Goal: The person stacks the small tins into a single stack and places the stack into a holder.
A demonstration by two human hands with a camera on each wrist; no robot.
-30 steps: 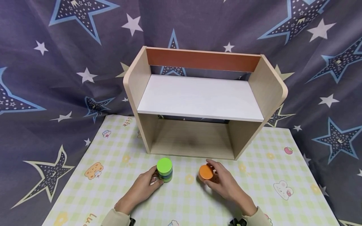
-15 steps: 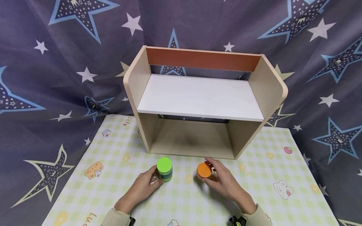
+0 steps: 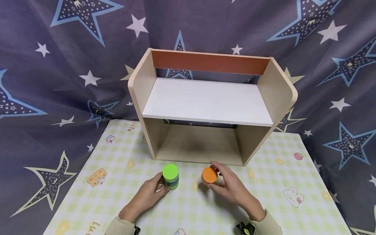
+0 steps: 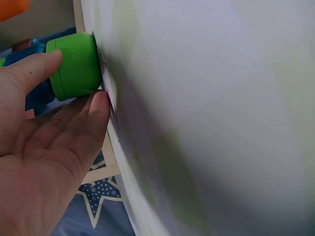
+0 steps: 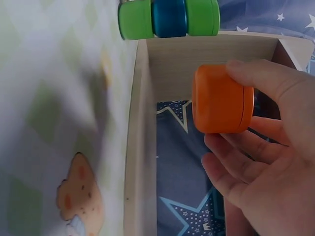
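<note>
An upright stack of small round lidded containers (image 3: 170,176), green at both ends with blue between, stands on the checked tablecloth. My left hand (image 3: 149,193) holds it low on its left side; thumb and fingers lie around the bottom green container (image 4: 76,64) in the left wrist view. My right hand (image 3: 232,187) grips a small round orange container (image 3: 210,175) with a seam near one end. In the right wrist view the orange container (image 5: 221,98) sits between thumb and fingers, raised off the cloth and apart from the stack.
A wooden shelf unit (image 3: 199,145) with a white middle board (image 3: 205,101) and a brown back rail (image 3: 210,62) stands just behind both hands. The tablecloth (image 3: 117,182) spreads around it. A dark star-patterned curtain (image 3: 73,65) hangs behind and at both sides.
My right hand has shifted slightly left and away from me with the orange container, nearing the stack. My left hand and the stack have stayed in place.
</note>
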